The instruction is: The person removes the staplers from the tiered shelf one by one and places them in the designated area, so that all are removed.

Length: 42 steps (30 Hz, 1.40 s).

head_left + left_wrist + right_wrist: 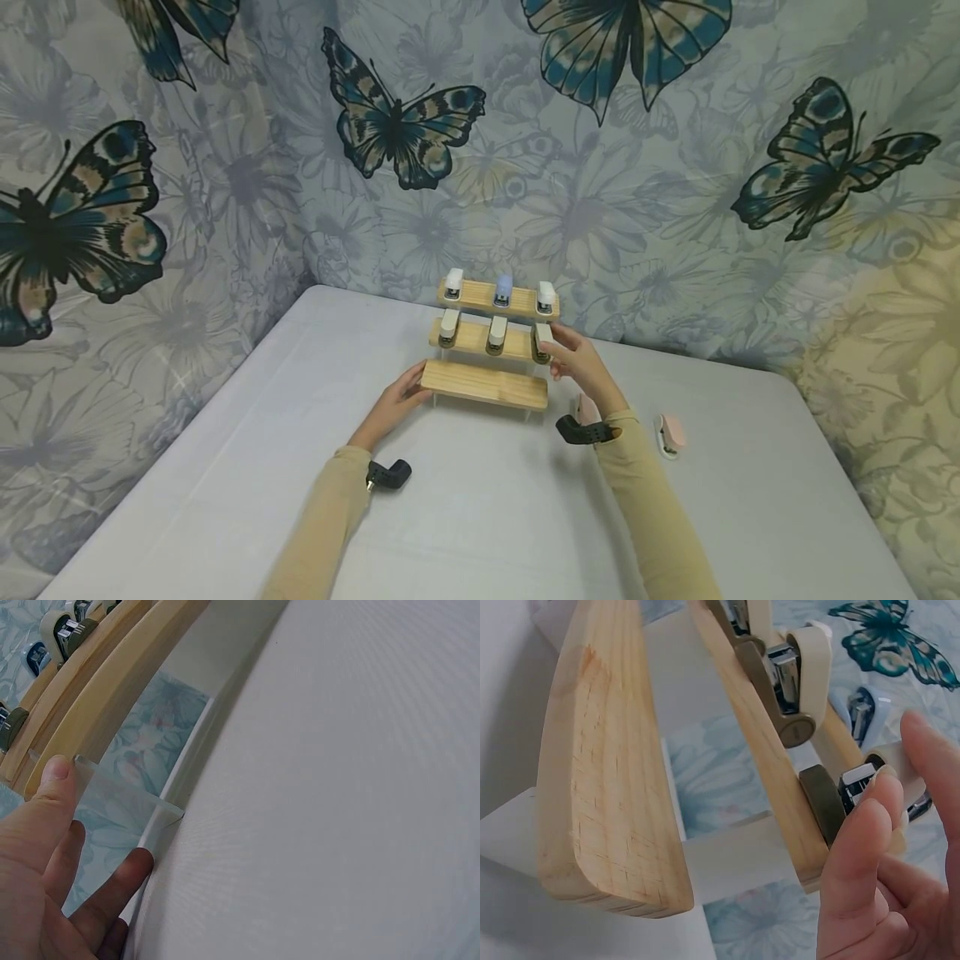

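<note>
A three-tier wooden display stand (483,383) with clear supports stands on the table. My left hand (393,408) holds the left end of its lowest board, the thumb (56,776) pressed against the board's end; its index finger is hidden. My right hand (588,367) pinches a cream mini stapler (543,337) with an olive base at the right end of the middle board. In the right wrist view the stapler's base (823,802) rests at the board's edge, with fingers around its top. Two similar cream staplers, one in the middle (497,333) and one at left (448,327), share that board.
The top board (480,293) carries a white stapler (453,284), a blue one (503,289) and another white one (545,296). A pink stapler (671,435) lies on the white table (465,517) at right; another pink one (587,408) is partly behind my right wrist. A butterfly-patterned wall covering stands behind.
</note>
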Tool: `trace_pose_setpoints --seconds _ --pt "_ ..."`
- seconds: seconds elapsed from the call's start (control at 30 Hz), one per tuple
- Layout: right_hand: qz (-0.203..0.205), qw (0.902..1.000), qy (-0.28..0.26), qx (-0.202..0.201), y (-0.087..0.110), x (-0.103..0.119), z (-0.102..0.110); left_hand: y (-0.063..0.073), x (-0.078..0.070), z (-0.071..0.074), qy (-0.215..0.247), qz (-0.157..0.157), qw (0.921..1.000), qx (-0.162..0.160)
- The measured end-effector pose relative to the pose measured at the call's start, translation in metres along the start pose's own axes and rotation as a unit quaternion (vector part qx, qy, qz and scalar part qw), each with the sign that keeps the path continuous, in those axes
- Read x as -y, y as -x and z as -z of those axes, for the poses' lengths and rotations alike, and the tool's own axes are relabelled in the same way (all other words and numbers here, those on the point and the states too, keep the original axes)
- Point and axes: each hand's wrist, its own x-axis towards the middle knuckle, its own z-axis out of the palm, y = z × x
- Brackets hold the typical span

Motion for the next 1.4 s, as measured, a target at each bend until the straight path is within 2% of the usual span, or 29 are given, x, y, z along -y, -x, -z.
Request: trace_pose_setpoints --seconds 0.13,0.27,0.47,0.67,0.77,0.8,0.9,1.03,1.13,1.4 --pt "0.004 0.9998 -0.004 -0.021 -0.007 -0.013 0.004 0.0 0.0 0.0 0.003 0.002 1.0 0.001" --pt "0.016 0.9985 0.022 -0.048 -0.006 -0.017 0.004 0.0 0.0 0.0 0.004 0.002 1.0 0.003" --pt "0.049 0.9947 0.065 -0.063 -0.006 -0.021 0.005 -0.002 0.001 -0.001 -0.013 -0.008 0.9999 -0.005" --pt "0.082 0.9919 0.061 -0.075 -0.006 -0.029 0.007 -0.002 0.002 -0.002 -0.011 -0.007 0.9999 -0.006" --pt "0.076 0.9912 0.063 -0.088 -0.002 -0.029 0.006 -0.001 0.002 -0.002 -0.012 -0.002 0.9999 -0.006" --pt "0.06 0.9903 0.078 -0.098 0.003 -0.022 0.002 -0.001 0.002 -0.002 -0.011 -0.003 0.9999 -0.006" --pt "0.048 0.9915 0.071 -0.097 0.008 -0.021 0.002 0.0 0.004 -0.003 -0.011 -0.009 0.9998 -0.01" --pt "0.038 0.9936 0.057 -0.09 0.015 -0.02 0.002 -0.004 0.019 -0.003 -0.013 -0.009 0.9997 -0.018" --pt "0.037 0.9945 0.05 -0.084 0.019 -0.02 0.004 -0.008 0.031 -0.003 -0.021 0.0 0.9995 -0.023" --pt "0.045 0.9958 0.034 -0.072 0.031 -0.027 0.01 -0.009 0.034 -0.004 -0.024 -0.01 0.9993 -0.026"
